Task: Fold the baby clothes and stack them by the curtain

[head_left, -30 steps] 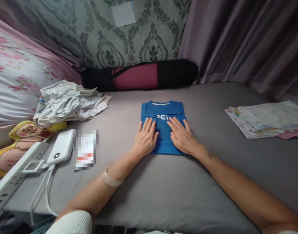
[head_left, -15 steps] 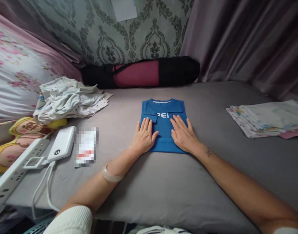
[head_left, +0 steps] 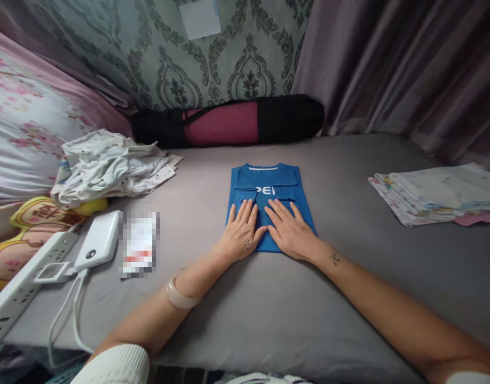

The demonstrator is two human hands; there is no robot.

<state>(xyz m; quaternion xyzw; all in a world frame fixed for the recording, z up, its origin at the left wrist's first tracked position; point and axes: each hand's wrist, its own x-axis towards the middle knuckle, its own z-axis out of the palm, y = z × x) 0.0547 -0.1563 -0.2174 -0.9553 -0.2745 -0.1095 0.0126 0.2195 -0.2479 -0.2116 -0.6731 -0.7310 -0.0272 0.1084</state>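
A blue T-shirt [head_left: 269,178], folded into a neat rectangle with its neckline at the far end, lies on the grey sheet in front of me. White letters, partly covered by folded sleeves, show on its chest. My left hand [head_left: 244,229] rests flat on the shirt's lower left part, fingers stretched out. Flat on the lower right part lies my right hand [head_left: 290,229], its fingers spread. The two thumbs nearly meet in the middle. Neither hand grips the cloth; the palms hide much of the shirt's lower half.
Crumpled pale clothes [head_left: 115,168] lie at the left, folded cloths [head_left: 441,192] at the right. A black and red roll bag [head_left: 224,122] lies along the wall. A white power bank [head_left: 99,240], a blurred packet [head_left: 139,245] and a power strip [head_left: 32,274] are at the near left.
My hands have slid closer together over the shirt, the right one moving left and slightly toward me. The view has shifted a little.
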